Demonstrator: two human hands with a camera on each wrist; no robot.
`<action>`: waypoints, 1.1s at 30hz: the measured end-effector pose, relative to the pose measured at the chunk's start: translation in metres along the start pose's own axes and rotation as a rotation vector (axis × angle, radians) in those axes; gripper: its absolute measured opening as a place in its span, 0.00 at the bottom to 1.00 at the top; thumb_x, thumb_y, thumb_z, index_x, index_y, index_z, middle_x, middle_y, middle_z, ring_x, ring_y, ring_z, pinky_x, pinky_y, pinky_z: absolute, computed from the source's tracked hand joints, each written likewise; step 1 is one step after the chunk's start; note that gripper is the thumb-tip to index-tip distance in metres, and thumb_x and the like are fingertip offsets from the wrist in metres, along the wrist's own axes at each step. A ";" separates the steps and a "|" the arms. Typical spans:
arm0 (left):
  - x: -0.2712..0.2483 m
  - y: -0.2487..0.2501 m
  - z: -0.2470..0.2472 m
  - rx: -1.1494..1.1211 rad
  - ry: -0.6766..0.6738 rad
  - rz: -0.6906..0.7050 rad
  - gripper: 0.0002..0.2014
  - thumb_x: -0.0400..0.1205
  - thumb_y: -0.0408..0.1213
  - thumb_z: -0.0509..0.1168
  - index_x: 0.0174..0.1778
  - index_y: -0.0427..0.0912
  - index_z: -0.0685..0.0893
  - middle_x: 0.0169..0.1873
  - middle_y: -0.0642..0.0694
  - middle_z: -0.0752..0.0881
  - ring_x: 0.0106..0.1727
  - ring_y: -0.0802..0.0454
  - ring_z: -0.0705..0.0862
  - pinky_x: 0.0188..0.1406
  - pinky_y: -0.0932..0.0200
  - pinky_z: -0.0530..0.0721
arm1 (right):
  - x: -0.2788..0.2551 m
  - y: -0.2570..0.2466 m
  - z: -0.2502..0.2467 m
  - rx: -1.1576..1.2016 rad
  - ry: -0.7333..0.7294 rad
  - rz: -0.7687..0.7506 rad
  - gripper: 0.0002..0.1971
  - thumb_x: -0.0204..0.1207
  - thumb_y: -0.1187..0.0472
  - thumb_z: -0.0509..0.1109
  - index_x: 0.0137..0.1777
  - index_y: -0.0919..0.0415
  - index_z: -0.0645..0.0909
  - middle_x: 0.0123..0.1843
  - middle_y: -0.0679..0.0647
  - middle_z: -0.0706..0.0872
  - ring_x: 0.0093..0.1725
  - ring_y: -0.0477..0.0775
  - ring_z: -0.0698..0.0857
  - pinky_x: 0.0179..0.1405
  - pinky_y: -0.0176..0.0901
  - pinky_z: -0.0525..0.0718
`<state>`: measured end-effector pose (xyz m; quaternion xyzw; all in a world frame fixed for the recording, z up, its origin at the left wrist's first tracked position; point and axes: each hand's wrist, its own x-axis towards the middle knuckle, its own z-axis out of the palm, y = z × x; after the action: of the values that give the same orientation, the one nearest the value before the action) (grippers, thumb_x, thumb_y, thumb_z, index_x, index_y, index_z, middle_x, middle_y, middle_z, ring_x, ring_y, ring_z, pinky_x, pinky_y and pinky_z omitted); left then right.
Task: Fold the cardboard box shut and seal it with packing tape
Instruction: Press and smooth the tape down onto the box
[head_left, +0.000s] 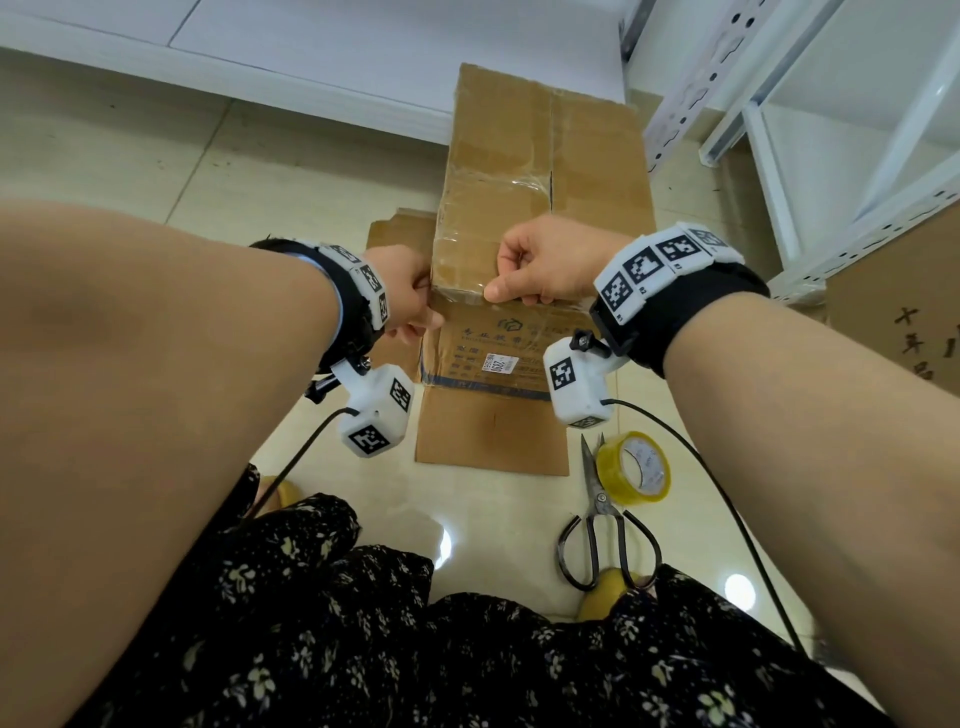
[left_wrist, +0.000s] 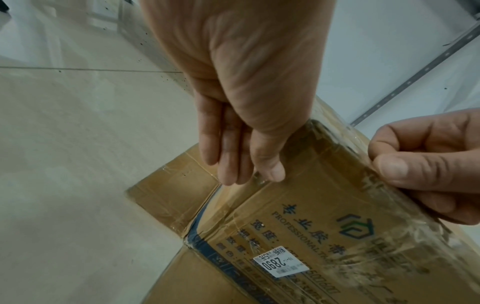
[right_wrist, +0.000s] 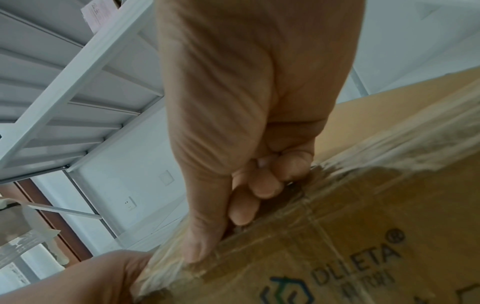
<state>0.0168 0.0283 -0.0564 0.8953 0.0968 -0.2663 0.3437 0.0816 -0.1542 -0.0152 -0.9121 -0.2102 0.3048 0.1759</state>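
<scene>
- Two hands meet at the near top edge of the cardboard box (head_left: 524, 218) on the floor (head_left: 156, 171).
- Left hand (head_left: 400, 291) pinches the corner; right hand (head_left: 545, 265) pinches the tape-covered edge.
- Tape roll (head_left: 634, 467) and scissors (head_left: 602, 519) lie near, right of the box.

Evenly and softly lit from overhead, with no hard shadows. Round glare spots on the glossy floor (head_left: 444, 543) at lower centre and lower right of the head view. Strong wide-angle bending at the edges there, forearms swollen. Dimmer and slightly grainy in both wrist views; soft sheen on the clear tape (left_wrist: 405, 236). Near parts of the cardboard box (right_wrist: 376, 246) blurred at lower right of the right wrist view.
</scene>
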 end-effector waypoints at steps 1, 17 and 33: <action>-0.001 0.001 -0.001 0.009 -0.005 0.002 0.13 0.78 0.39 0.73 0.51 0.36 0.81 0.36 0.45 0.92 0.36 0.51 0.92 0.42 0.51 0.91 | 0.000 0.000 0.000 0.000 0.003 -0.003 0.13 0.73 0.48 0.80 0.44 0.56 0.82 0.34 0.49 0.89 0.35 0.47 0.84 0.46 0.46 0.87; -0.010 0.017 -0.028 -0.162 -0.258 -0.164 0.20 0.80 0.56 0.65 0.43 0.39 0.82 0.40 0.44 0.88 0.46 0.46 0.85 0.35 0.58 0.78 | 0.005 -0.007 0.005 -0.033 0.023 -0.008 0.15 0.70 0.47 0.81 0.41 0.54 0.80 0.35 0.49 0.86 0.34 0.47 0.81 0.41 0.46 0.84; 0.010 0.002 -0.020 0.130 -0.068 0.076 0.17 0.74 0.54 0.74 0.40 0.42 0.86 0.34 0.48 0.92 0.35 0.55 0.92 0.45 0.57 0.87 | 0.007 -0.005 0.008 -0.073 0.070 -0.039 0.14 0.71 0.47 0.80 0.41 0.54 0.81 0.35 0.47 0.84 0.35 0.47 0.80 0.42 0.46 0.84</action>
<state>0.0341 0.0402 -0.0478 0.9091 0.0335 -0.2891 0.2980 0.0803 -0.1455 -0.0220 -0.9238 -0.2325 0.2615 0.1554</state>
